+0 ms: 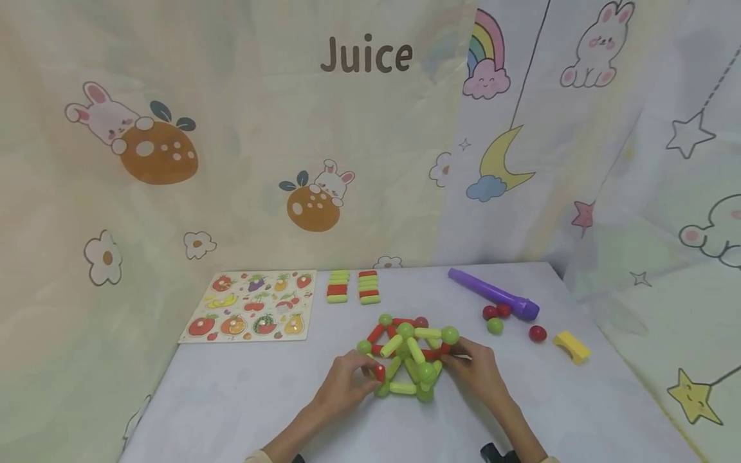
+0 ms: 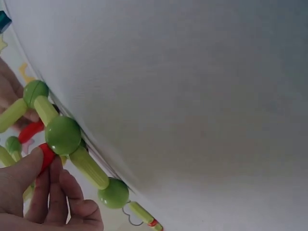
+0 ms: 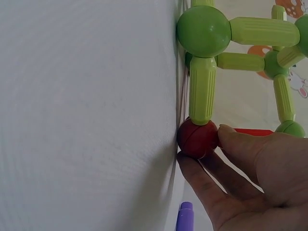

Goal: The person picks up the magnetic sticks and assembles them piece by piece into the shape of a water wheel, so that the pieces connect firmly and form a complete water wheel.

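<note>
Rods and balls make a domed frame (image 1: pixel 408 355) sitting mid-desk, its base flat on the white desk (image 1: pixel 243 399). Left hand (image 1: pixel 341 389) pinches a red piece (image 1: pixel 379 372) at the near-left corner; right hand (image 1: pixel 477 373) pinches a red ball (image 3: pixel 197 138) at the right corner. Loose balls (image 1: pixel 498 316) and a purple tube (image 1: pixel 492 294), lying aslant, sit behind to the right.

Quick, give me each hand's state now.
Left hand: pinches a red rod of the structure.
Right hand: fingers pinch a red ball.
</note>
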### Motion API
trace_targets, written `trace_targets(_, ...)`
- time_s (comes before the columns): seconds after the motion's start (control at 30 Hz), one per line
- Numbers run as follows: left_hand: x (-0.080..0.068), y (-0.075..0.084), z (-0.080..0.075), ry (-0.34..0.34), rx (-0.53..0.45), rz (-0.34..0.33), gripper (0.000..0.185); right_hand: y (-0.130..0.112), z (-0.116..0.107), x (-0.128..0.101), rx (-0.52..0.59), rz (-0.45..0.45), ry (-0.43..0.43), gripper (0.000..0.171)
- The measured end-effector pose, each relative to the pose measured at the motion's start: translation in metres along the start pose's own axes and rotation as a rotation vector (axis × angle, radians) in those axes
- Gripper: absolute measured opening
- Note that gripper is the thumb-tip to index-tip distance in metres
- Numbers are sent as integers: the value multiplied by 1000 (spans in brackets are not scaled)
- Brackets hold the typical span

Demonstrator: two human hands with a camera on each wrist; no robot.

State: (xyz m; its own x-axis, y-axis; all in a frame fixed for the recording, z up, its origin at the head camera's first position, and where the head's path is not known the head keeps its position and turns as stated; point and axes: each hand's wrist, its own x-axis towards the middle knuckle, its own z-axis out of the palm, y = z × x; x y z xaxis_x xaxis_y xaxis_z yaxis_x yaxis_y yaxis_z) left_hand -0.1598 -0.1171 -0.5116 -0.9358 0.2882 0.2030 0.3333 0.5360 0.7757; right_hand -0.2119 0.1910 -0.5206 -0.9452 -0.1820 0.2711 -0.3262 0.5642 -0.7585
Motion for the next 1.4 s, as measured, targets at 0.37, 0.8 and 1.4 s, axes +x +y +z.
trace_targets(0.37,-1,6,0,-8,2,0,18,0,-1,0,16,-16,3,29)
trace_targets(0.8,8,-14,-23,-12,197,19,43,7,1,37,-26,-143,-87,27)
trace_targets(1.4,-3,3,-8,-124,208,-17,38,29,-54,72,-181,-184,-76,33)
